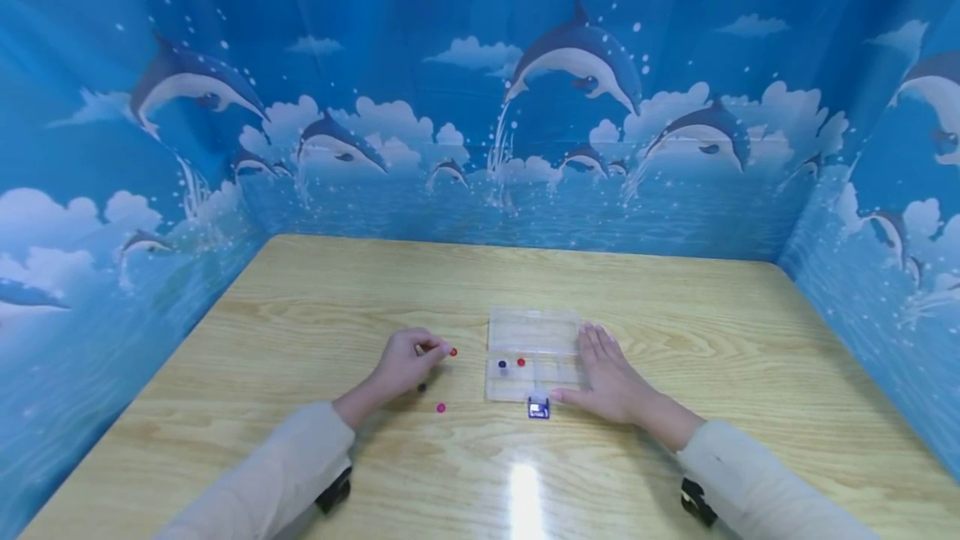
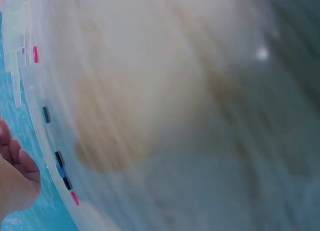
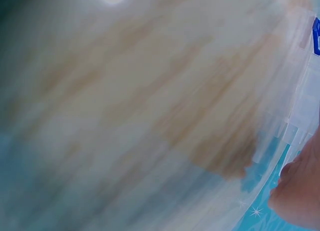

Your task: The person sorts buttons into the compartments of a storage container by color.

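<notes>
My left hand (image 1: 406,362) pinches a small red disc (image 1: 453,352) between thumb and fingertips, left of a clear plastic box. This box (image 1: 498,391) lies with its lid (image 1: 533,330) folded back, away from me. In its left part sit a dark blue disc (image 1: 502,364) and another red disc (image 1: 521,362). A blue latch (image 1: 538,408) marks the near side. My right hand (image 1: 609,382) rests along the box's right side, fingers straight and thumb spread toward the latch. The left wrist view shows the left hand (image 2: 20,178) only at its edge.
On the wooden table (image 1: 360,273) near the left hand lie a dark disc (image 1: 422,387) and a pink disc (image 1: 441,408). Several discs, including a blue one (image 2: 60,171), appear edge-on in the left wrist view. A dolphin-print curtain (image 1: 420,65) surrounds the table's far side and flanks.
</notes>
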`<state>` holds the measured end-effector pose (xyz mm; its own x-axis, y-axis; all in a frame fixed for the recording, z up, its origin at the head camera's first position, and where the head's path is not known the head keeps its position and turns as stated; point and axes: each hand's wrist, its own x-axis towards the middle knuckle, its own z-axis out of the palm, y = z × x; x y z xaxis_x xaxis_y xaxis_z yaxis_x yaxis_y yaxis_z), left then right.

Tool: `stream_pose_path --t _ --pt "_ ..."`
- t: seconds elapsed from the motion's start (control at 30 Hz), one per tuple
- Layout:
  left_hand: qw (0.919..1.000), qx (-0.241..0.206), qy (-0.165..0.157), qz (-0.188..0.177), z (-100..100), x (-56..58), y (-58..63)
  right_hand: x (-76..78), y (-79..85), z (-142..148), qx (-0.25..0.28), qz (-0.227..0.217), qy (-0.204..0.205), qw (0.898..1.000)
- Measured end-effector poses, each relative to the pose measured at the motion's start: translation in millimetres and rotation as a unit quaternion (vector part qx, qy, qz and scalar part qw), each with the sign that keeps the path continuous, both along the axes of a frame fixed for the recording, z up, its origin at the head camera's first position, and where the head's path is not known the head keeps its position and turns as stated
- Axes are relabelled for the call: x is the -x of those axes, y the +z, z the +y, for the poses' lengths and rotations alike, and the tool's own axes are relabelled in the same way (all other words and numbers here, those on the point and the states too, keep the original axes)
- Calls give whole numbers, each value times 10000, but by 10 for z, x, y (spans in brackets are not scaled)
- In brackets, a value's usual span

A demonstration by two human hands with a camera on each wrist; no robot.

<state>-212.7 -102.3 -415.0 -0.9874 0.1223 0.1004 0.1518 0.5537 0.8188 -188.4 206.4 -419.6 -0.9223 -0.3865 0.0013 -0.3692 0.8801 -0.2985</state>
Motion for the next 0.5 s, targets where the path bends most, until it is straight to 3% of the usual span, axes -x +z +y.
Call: stream_pose_path --t 0.5 --pt "9999 -135 -41 33 167 -26 28 -13 21 -4 -95 46 42 9999"
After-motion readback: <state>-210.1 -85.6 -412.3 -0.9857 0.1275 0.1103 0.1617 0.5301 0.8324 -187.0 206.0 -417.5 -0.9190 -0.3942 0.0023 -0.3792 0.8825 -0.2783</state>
